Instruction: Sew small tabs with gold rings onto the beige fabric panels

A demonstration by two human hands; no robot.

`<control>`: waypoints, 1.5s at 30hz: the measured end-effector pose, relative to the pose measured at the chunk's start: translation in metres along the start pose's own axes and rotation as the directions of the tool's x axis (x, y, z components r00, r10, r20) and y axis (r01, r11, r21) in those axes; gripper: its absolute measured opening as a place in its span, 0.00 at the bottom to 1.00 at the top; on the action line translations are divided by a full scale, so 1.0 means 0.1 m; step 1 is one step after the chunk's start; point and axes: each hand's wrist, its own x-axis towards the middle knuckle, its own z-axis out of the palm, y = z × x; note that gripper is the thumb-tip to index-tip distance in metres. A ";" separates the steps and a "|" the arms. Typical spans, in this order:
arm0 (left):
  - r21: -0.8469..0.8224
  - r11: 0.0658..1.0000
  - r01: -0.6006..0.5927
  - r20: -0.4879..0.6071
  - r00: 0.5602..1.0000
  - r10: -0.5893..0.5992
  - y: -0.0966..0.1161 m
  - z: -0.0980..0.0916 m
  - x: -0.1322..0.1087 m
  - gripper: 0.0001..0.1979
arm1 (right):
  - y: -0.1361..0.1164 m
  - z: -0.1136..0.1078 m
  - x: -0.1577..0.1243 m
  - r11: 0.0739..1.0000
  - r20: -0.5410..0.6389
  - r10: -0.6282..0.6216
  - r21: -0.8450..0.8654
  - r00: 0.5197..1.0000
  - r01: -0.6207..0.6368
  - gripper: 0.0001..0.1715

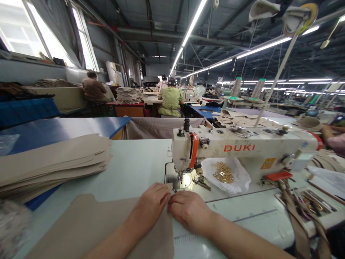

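Note:
A beige fabric panel lies flat on the pale green table, its narrow end at the foot of the white sewing machine marked DUKI. My left hand rests on that end with its fingers bent and drawn together, gripping the panel. Right beside it, my right hand has its fingers curled at the panel's right edge, just in front of the lit needle area. The fingertips of my right hand are partly hidden, so what they pinch does not show.
A stack of beige panels lies at the left. Gold-coloured metal rings sit on a white plastic bag under the machine arm. Beige straps hang by a tool tray at right. Several people work farther back.

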 end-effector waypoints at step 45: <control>-0.014 0.995 0.099 0.031 0.995 -0.098 0.07 -0.09 0.06 0.08 | 0.00 0.01 -0.02 0.995 -0.007 0.075 -0.061 0.997 -0.075 0.12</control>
